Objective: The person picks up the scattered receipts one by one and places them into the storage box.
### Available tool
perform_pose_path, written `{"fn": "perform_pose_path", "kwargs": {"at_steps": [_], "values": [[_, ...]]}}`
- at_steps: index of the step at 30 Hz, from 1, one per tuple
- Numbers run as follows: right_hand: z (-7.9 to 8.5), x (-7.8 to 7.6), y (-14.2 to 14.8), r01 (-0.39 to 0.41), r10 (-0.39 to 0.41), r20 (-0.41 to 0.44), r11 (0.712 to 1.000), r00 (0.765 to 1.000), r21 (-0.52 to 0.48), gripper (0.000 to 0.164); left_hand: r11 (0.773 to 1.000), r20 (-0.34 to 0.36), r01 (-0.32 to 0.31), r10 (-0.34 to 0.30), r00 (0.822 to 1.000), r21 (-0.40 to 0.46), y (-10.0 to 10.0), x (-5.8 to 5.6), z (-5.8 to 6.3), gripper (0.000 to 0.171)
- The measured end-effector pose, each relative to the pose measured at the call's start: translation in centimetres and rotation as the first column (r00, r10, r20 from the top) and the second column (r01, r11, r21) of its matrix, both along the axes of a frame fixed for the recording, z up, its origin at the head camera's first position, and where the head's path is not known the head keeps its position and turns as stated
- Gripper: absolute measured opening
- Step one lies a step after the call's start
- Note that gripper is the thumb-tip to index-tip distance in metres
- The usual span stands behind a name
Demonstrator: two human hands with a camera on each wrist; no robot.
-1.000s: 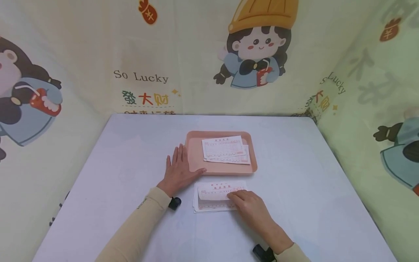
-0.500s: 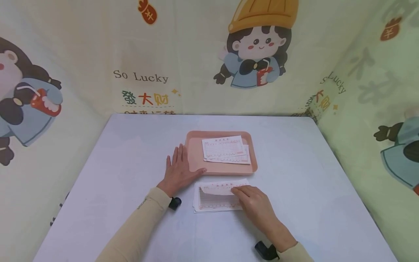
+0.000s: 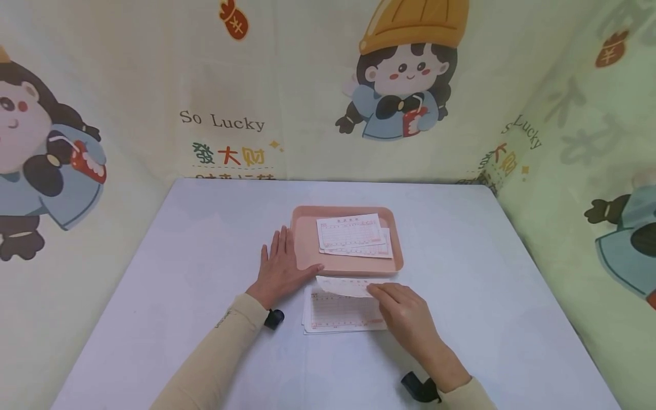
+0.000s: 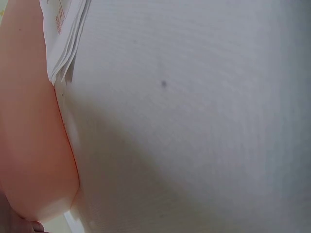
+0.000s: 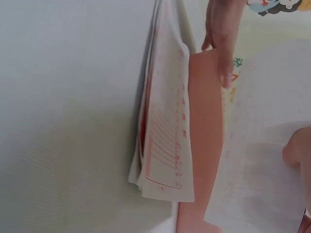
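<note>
The step in hand looks to be the taking of a single sheet [image 3: 340,286] off the stack [image 3: 340,316], judging by how it hangs over the papers beneath. The right hand [image 3: 407,316] pinches this sheet near its right end, thumb and fingers curled on it; the rest bows out to the left, raised above the stack's far side. In the right wrist view a gap shows between sheet and stack, with the tray [image 3: 306,242] visible through it — so that edge, at least, is free. Whether the pinched end is fully clear I cannot tell.

The left hand [image 3: 281,267] lies flat with fingers straight and spread along the tray's left side, thumb over its near left corner; it grips nothing and seems to steady the tray.

The stack lies on the worktop [image 3: 205,256], just on the near side of the tray and about midway between the worktop's left and right edges. The tray sits beyond, nearer the far edge, with a few overlapping slips [image 3: 351,230] toward its right side.

The next move, I judge, calls for a light, steady pinch — the paper is thin and flops easily — and for the lower sheets to be left undisturbed.
</note>
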State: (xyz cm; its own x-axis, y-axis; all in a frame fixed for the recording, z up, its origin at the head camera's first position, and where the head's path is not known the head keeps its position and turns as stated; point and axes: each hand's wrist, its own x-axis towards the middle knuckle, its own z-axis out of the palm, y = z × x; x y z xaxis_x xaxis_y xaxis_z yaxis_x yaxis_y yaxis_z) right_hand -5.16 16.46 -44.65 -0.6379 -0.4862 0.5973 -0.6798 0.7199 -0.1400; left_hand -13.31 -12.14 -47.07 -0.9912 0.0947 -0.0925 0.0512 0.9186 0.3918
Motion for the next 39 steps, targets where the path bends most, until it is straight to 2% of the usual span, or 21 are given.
{"fn": "perform_pose_path", "kwargs": {"at_steps": [12,21,31,39], "values": [[1.4,-1.2,0.2,0.006,-0.008,-0.032,0.998,0.999,-0.067,0.052,1.000,0.002,-0.007,0.007,1.000,0.002,0.0,0.2,0.1,0.122],[1.9,-2.9,0.0,0.005,-0.007,-0.028,0.999,1.000,-0.051,0.049,1.000,-0.015,0.002,-0.002,1.000,-0.007,0.1,0.1,0.1,0.122],[1.3,-4.4,-0.7,0.038,-0.039,-0.024,0.998,0.999,-0.041,0.052,1.000,-0.019,0.005,-0.006,1.000,-0.024,0.2,-0.1,-0.1,0.122],[0.8,-5.5,-1.0,0.053,-0.053,-0.011,0.998,0.999,-0.017,0.048,1.000,-0.038,0.012,-0.013,0.999,-0.014,0.0,-0.1,-0.3,0.122]]}}
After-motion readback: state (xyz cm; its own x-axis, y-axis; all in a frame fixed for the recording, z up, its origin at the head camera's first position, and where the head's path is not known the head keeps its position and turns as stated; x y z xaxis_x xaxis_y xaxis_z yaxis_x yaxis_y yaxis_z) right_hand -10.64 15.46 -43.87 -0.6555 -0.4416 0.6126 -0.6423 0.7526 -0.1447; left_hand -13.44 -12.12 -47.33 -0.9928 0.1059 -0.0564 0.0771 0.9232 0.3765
